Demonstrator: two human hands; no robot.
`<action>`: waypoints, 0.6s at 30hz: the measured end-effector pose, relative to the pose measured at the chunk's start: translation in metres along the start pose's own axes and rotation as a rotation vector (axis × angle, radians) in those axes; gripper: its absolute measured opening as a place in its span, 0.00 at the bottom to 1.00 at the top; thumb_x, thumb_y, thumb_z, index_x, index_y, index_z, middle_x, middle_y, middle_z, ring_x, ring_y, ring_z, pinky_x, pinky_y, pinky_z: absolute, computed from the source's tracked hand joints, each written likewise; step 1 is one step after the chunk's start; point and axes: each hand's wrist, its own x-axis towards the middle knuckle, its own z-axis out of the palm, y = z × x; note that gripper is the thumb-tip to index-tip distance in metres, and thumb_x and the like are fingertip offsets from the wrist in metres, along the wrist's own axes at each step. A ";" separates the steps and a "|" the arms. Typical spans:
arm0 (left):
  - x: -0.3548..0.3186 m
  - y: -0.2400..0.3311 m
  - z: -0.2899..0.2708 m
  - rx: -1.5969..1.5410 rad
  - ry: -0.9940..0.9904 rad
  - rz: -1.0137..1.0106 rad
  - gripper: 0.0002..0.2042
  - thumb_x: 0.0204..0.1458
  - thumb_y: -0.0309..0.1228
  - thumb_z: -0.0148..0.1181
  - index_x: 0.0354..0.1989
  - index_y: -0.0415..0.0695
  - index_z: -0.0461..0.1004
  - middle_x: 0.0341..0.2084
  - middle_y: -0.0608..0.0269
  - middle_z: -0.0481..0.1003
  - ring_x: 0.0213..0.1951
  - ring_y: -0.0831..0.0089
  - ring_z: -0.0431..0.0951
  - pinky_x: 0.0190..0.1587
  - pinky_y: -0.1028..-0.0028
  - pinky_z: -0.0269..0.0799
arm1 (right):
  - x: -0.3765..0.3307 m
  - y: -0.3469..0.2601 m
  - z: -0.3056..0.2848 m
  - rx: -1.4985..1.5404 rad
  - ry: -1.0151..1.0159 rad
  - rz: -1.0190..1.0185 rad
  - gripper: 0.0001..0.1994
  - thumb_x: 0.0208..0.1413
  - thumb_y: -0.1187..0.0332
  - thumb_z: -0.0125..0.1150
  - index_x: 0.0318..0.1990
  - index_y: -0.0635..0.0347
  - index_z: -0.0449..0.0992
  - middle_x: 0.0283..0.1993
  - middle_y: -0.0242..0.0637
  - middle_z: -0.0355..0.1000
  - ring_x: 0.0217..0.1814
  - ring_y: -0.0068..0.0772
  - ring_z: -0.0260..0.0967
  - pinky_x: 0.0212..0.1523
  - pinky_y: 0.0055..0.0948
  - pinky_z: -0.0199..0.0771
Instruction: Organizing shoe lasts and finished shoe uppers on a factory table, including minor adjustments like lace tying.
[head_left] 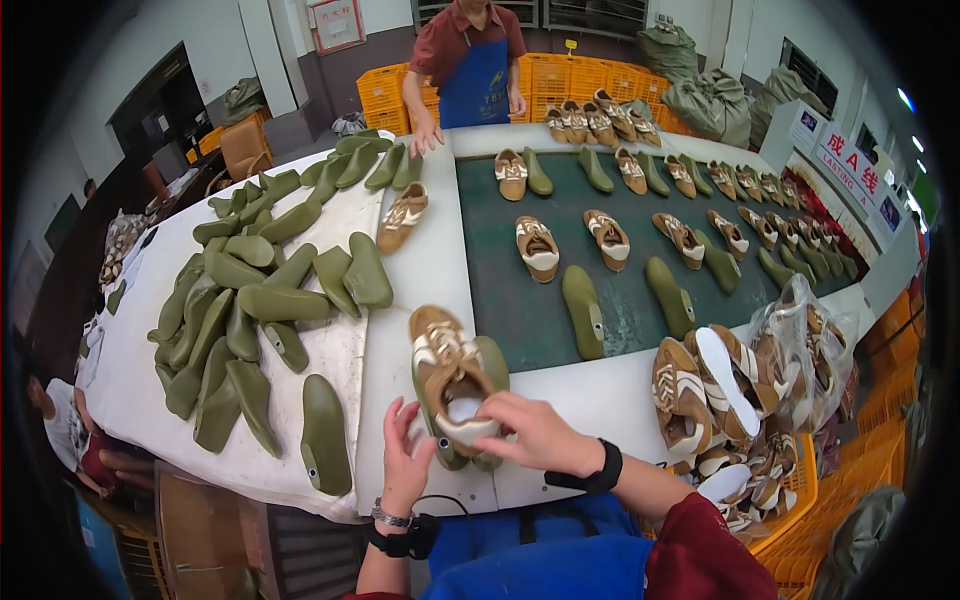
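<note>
My right hand [540, 432] grips the heel collar of a brown sneaker [445, 352] with white stripes and laces, its toe pointing away from me. My left hand [405, 458] is just left of the heel, fingers apart, with nothing visible in it. Beneath the sneaker, green shoe lasts [492, 372] lie on the white table edge [385, 400], partly covered by the shoe. Another green last [325, 435] lies to the left of my left hand. Farther off, a second brown sneaker [402, 217] rests on the white strip.
A heap of green lasts [235, 272] covers the white cloth at left. Sneakers and lasts stand in rows on the dark green conveyor belt [520, 320]. At right, sneakers pile over an orange crate [800, 495]. Across the table, a person in a blue apron [475, 85] reaches toward lasts.
</note>
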 end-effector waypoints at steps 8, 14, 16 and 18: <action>0.012 -0.008 -0.021 -0.621 0.126 -0.210 0.34 0.51 0.22 0.49 0.67 0.43 0.43 0.58 0.53 0.59 0.57 0.65 0.64 0.59 0.68 0.62 | 0.007 -0.009 0.020 -0.345 0.072 0.024 0.17 0.51 0.61 0.61 0.49 0.48 0.71 0.41 0.37 0.68 0.31 0.43 0.72 0.27 0.37 0.74; 0.015 -0.015 -0.043 -0.678 0.352 -0.249 0.28 0.52 0.21 0.46 0.64 0.44 0.51 0.54 0.57 0.64 0.52 0.68 0.69 0.53 0.70 0.68 | -0.017 0.047 0.049 -0.483 -0.255 0.329 0.22 0.55 0.51 0.51 0.55 0.48 0.66 0.23 0.44 0.71 0.26 0.48 0.72 0.24 0.43 0.71; 0.013 -0.015 -0.048 -0.671 0.383 -0.255 0.29 0.52 0.21 0.46 0.65 0.43 0.50 0.55 0.58 0.63 0.54 0.68 0.67 0.55 0.69 0.66 | 0.003 0.067 0.047 -0.505 -0.259 0.369 0.20 0.55 0.53 0.51 0.53 0.48 0.66 0.24 0.46 0.72 0.27 0.49 0.73 0.25 0.45 0.71; 0.008 -0.016 -0.053 -0.629 0.369 -0.223 0.29 0.52 0.21 0.46 0.65 0.42 0.50 0.56 0.57 0.62 0.55 0.68 0.66 0.57 0.69 0.64 | 0.030 0.092 0.038 -0.541 -0.252 0.394 0.18 0.55 0.56 0.51 0.52 0.50 0.67 0.24 0.47 0.73 0.28 0.51 0.73 0.27 0.47 0.72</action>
